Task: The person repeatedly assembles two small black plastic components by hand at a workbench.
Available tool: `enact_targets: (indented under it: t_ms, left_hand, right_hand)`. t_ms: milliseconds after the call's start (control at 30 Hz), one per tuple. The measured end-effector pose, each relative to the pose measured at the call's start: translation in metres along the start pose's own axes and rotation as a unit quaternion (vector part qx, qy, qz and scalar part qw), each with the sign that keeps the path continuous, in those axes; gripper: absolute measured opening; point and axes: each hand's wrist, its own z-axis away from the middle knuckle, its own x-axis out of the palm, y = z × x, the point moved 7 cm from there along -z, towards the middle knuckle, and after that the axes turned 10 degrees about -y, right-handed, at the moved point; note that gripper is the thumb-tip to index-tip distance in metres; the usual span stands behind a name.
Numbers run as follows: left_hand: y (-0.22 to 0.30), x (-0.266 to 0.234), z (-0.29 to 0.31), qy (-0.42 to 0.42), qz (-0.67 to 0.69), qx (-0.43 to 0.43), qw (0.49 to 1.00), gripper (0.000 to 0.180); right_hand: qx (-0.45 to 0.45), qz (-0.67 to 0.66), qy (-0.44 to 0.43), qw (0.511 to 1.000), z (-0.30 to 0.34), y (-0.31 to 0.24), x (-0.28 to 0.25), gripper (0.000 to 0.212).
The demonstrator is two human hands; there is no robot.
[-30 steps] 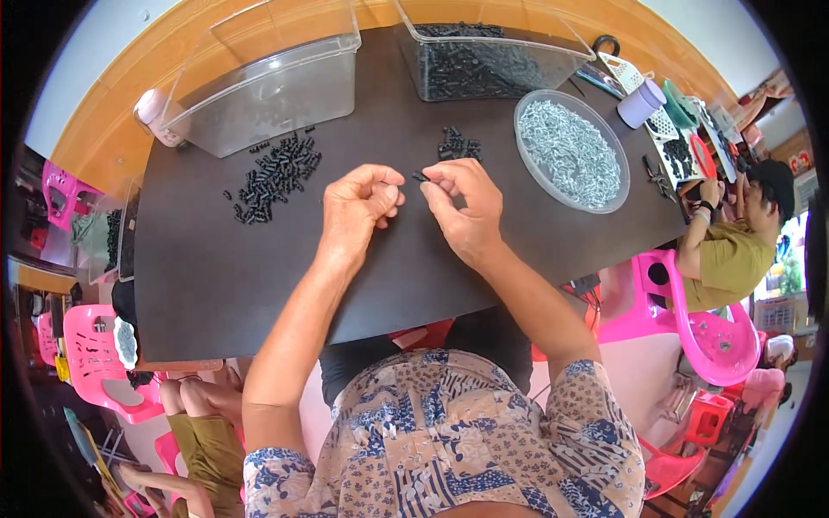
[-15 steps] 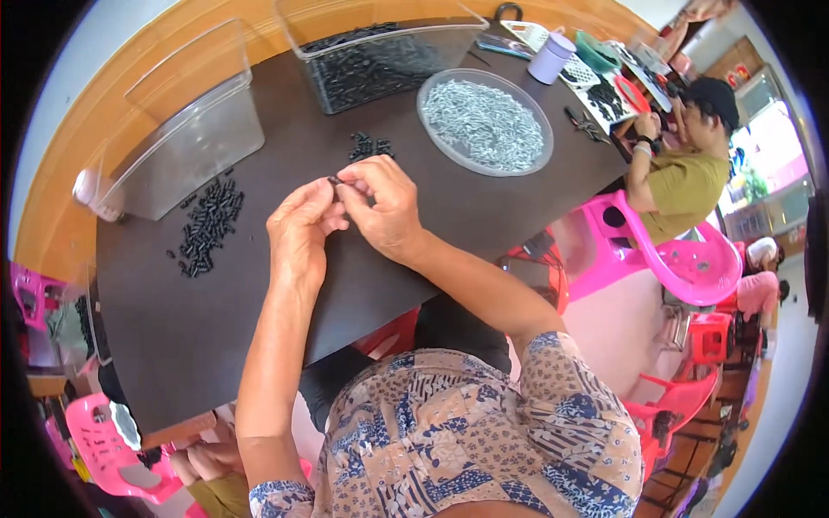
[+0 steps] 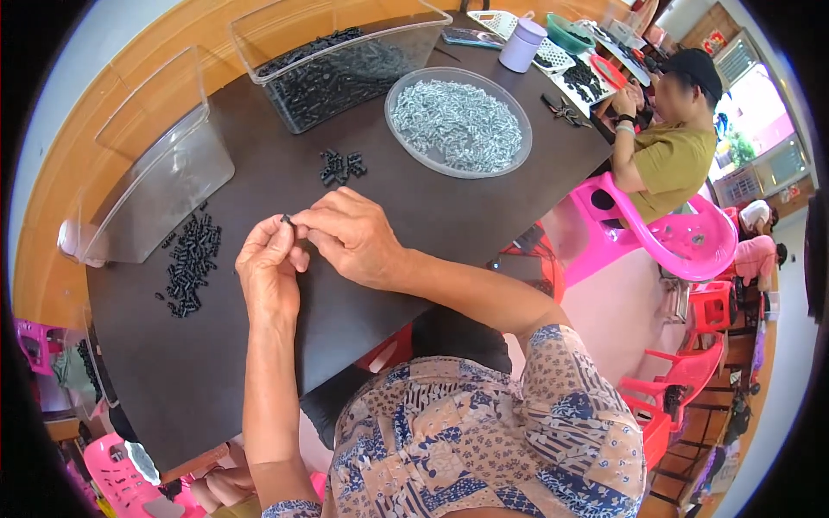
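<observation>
Above the dark table my left hand (image 3: 269, 268) pinches a small black plastic piece (image 3: 287, 219) between thumb and fingertips. My right hand (image 3: 356, 240) is closed beside it, thumb and finger together at the piece's right side. Whatever those right fingertips hold is too small to make out. Just beyond my hands lies a small heap of black pieces (image 3: 341, 167). To their left spreads a larger pile of small black cylindrical pieces (image 3: 192, 266). A round clear tray (image 3: 527, 142) of small shiny silver metal parts (image 3: 458, 125) sits beyond my right hand.
A clear bin (image 3: 298, 116) of black pieces stands at the back, with a second clear bin (image 3: 173, 203) left of it. Farther right are a lilac bottle (image 3: 522, 45), pliers (image 3: 563, 110) and a phone (image 3: 472, 37). A co-worker (image 3: 669, 147) sits at the right by a pink chair (image 3: 665, 250).
The view has shifted, so the table's things sit farther left. My hands stay together, a bit nearer me, and the black piece now shows more clearly between the fingertips.
</observation>
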Motion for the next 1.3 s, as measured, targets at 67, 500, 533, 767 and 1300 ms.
enact_targets:
  t_ms: [67, 500, 533, 767, 1300]
  left_hand:
    - [0.003, 0.006, 0.004, 0.008, -0.029, -0.004, 1.000, 0.010]
    - [-0.017, 0.018, -0.002, -0.103, 0.057, -0.069, 0.991, 0.012]
    - [-0.019, 0.017, -0.003, -0.105, 0.050, -0.070, 0.991, 0.012]
    - [-0.016, 0.017, -0.003, -0.095, 0.015, -0.068, 0.993, 0.013]
    - [-0.010, 0.017, -0.002, -0.089, 0.020, -0.053, 0.994, 0.011]
  right_hand:
    - [-0.005, 0.003, 0.003, 1.000, -0.004, 0.002, -0.019, 0.017]
    - [0.209, 0.295, -0.239, 0.901, 0.023, 0.136, -0.147, 0.013]
    - [0.210, 0.294, -0.237, 0.902, 0.023, 0.141, -0.144, 0.013]
    - [0.230, 0.290, -0.236, 0.899, 0.016, 0.150, -0.149, 0.008]
    - [0.162, 0.311, -0.158, 0.923, 0.021, 0.140, -0.168, 0.009]
